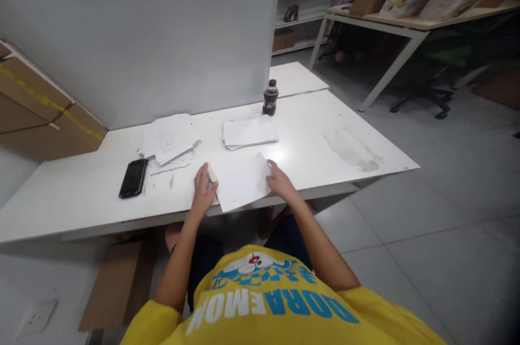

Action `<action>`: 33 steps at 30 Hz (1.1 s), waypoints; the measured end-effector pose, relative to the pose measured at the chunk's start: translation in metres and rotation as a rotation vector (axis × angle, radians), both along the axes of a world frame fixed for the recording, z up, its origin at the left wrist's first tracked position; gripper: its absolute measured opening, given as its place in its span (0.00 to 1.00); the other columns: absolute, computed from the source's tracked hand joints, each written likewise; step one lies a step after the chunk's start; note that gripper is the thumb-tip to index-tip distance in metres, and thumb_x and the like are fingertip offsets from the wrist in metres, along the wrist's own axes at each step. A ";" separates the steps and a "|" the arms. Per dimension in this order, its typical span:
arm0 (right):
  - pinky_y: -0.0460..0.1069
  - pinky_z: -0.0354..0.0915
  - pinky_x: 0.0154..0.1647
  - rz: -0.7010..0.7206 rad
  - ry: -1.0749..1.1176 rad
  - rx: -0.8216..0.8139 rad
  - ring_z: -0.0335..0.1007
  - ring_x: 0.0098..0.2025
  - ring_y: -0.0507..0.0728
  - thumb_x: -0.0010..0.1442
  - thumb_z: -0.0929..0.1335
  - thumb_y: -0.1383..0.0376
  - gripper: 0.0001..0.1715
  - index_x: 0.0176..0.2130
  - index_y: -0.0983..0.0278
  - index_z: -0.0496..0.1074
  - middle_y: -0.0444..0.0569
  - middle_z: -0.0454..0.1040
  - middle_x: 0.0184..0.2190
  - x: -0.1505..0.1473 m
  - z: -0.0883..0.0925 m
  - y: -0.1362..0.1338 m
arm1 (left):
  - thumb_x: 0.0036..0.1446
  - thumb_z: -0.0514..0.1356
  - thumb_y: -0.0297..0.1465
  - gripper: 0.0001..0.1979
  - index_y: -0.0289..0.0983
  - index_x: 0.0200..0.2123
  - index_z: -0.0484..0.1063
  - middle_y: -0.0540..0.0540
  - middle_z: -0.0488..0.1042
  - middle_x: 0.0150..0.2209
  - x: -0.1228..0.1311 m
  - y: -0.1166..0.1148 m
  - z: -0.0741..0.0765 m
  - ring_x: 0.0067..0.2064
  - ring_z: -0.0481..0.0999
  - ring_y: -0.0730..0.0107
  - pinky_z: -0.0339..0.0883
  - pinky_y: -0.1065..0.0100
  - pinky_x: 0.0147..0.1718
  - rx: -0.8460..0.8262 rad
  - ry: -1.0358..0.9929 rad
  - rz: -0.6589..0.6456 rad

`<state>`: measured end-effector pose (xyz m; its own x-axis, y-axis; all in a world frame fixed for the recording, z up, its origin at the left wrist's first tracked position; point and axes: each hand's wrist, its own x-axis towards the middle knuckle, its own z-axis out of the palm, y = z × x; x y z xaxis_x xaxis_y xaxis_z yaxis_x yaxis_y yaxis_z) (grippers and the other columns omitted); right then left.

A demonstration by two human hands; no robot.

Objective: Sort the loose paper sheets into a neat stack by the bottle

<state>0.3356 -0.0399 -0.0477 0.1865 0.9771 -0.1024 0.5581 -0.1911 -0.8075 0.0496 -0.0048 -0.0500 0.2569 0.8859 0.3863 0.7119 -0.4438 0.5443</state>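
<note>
A white sheet of paper point(242, 181) is at the table's front edge, its near corner reaching past the edge. My right hand point(279, 180) pinches the sheet's right side between thumb and fingers. At the sheet's left side, my left hand point(203, 189) is closed around a small cream-coloured, block-like thing point(212, 173); its exact kind is unclear. Whether the left fingers also touch the sheet cannot be made out. Just beyond the sheet lies a neat stack of white paper point(249, 131). Farther left is a looser pile of papers point(170, 136), some with faint drawings.
A black phone point(134, 178) lies left on the white table point(93, 193). A dark drink bottle point(270, 98) stands at the back by a grey partition point(162, 36). Cardboard boxes point(52, 112) sit at the left end. A greyish smear point(353, 149) marks the right side.
</note>
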 end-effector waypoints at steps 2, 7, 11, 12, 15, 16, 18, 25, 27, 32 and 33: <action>0.62 0.63 0.59 0.001 0.025 -0.045 0.65 0.60 0.70 0.54 0.63 0.66 0.43 0.68 0.65 0.52 0.58 0.66 0.62 0.004 -0.001 0.001 | 0.65 0.50 0.40 0.30 0.42 0.67 0.51 0.39 0.51 0.70 0.002 0.003 0.002 0.70 0.50 0.53 0.51 0.50 0.65 0.023 0.104 -0.070; 0.63 0.65 0.58 0.022 0.115 -0.078 0.68 0.57 0.67 0.53 0.63 0.64 0.43 0.66 0.62 0.54 0.55 0.68 0.60 0.012 -0.003 0.000 | 0.66 0.48 0.36 0.24 0.40 0.63 0.61 0.41 0.57 0.68 0.001 0.007 0.005 0.70 0.50 0.52 0.54 0.48 0.63 0.027 0.334 -0.121; 0.64 0.64 0.59 0.032 0.118 -0.072 0.66 0.59 0.68 0.53 0.63 0.63 0.43 0.67 0.62 0.54 0.56 0.66 0.62 0.014 -0.002 -0.003 | 0.66 0.47 0.35 0.28 0.37 0.68 0.53 0.39 0.56 0.69 0.002 0.008 0.003 0.71 0.49 0.53 0.54 0.50 0.64 0.033 0.341 -0.124; 0.65 0.63 0.59 0.040 0.111 -0.069 0.65 0.60 0.68 0.54 0.63 0.63 0.42 0.67 0.62 0.54 0.56 0.66 0.62 0.014 -0.002 -0.003 | 0.66 0.47 0.35 0.29 0.36 0.69 0.50 0.38 0.55 0.69 0.002 0.008 0.002 0.71 0.49 0.53 0.53 0.50 0.64 0.031 0.334 -0.122; 0.64 0.61 0.61 0.077 0.108 -0.041 0.64 0.61 0.67 0.54 0.63 0.64 0.42 0.67 0.61 0.55 0.54 0.66 0.62 0.014 -0.001 -0.004 | 0.66 0.47 0.36 0.33 0.33 0.70 0.43 0.35 0.52 0.70 0.001 0.010 0.001 0.71 0.49 0.52 0.53 0.49 0.65 0.031 0.290 -0.108; 0.64 0.61 0.62 0.092 0.113 -0.024 0.64 0.61 0.67 0.54 0.63 0.65 0.41 0.66 0.61 0.56 0.54 0.66 0.62 0.015 -0.002 -0.004 | 0.65 0.48 0.36 0.34 0.33 0.70 0.42 0.34 0.51 0.70 0.001 0.010 0.001 0.71 0.49 0.52 0.52 0.49 0.65 0.032 0.271 -0.106; 0.63 0.60 0.63 0.113 0.128 0.003 0.63 0.62 0.66 0.55 0.63 0.65 0.39 0.65 0.60 0.59 0.52 0.65 0.63 0.016 -0.003 -0.004 | 0.65 0.50 0.37 0.35 0.33 0.70 0.42 0.34 0.50 0.70 -0.002 0.012 0.001 0.71 0.50 0.53 0.52 0.50 0.66 0.032 0.236 -0.106; 0.62 0.56 0.66 0.101 0.172 -0.003 0.60 0.65 0.63 0.56 0.64 0.65 0.37 0.65 0.57 0.61 0.50 0.63 0.65 0.016 -0.004 -0.001 | 0.65 0.49 0.36 0.30 0.35 0.68 0.51 0.36 0.55 0.68 -0.001 0.014 0.003 0.71 0.50 0.53 0.52 0.49 0.66 0.033 0.242 -0.104; 0.62 0.56 0.66 0.082 0.191 -0.009 0.59 0.65 0.63 0.56 0.64 0.66 0.37 0.65 0.58 0.61 0.50 0.63 0.65 0.015 -0.003 -0.001 | 0.65 0.50 0.37 0.31 0.34 0.68 0.50 0.35 0.55 0.68 0.002 0.011 0.005 0.71 0.50 0.52 0.52 0.49 0.66 0.048 0.256 -0.073; 0.62 0.58 0.65 0.038 0.276 0.002 0.61 0.64 0.64 0.55 0.65 0.66 0.36 0.63 0.61 0.64 0.53 0.64 0.64 0.014 -0.003 -0.003 | 0.67 0.48 0.39 0.29 0.36 0.68 0.53 0.36 0.55 0.69 0.004 0.005 0.005 0.70 0.51 0.53 0.54 0.49 0.64 0.041 0.286 -0.041; 0.62 0.58 0.65 0.035 0.289 0.006 0.62 0.64 0.65 0.55 0.65 0.66 0.36 0.63 0.61 0.64 0.53 0.65 0.64 0.014 -0.004 -0.003 | 0.68 0.46 0.38 0.28 0.36 0.68 0.53 0.36 0.55 0.69 0.004 0.004 0.003 0.71 0.51 0.53 0.54 0.48 0.64 0.035 0.299 -0.029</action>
<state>0.3497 -0.0427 -0.0517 0.1166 0.9832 -0.1403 0.3109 -0.1703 -0.9351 0.0535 -0.0008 -0.0468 0.3888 0.8638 0.3204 0.8249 -0.4813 0.2965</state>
